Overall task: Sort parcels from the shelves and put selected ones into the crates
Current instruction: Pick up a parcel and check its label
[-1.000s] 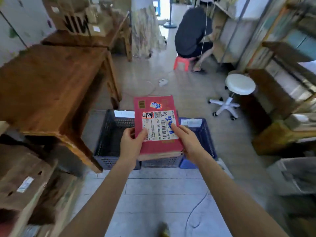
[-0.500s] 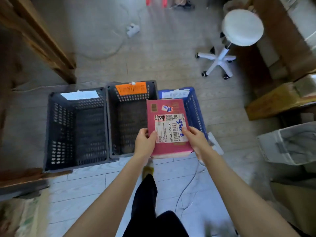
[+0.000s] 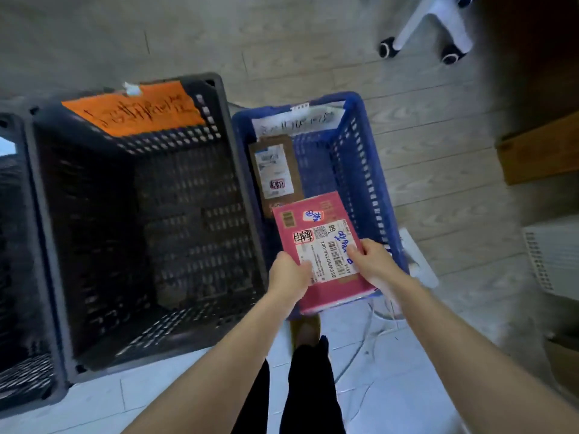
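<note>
Left hand (image 3: pixel 288 274): pinching red parcel (image 3: pixel 322 249) at lower-left edge, label up.
Right hand (image 3: pixel 373 261): gripping lower-right edge, for a level drop.
Blue crate (image 3: pixel 360 183): right of centre, under parcel; likely destination.

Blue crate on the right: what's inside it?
Inside the blue crate sits a brown parcel with a white label, along its left wall. The red parcel, held by the left hand and right hand, hides the near part.

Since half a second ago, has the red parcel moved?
Yes: the red parcel shifted right, off the dark crate, to over the blue crate.
</note>
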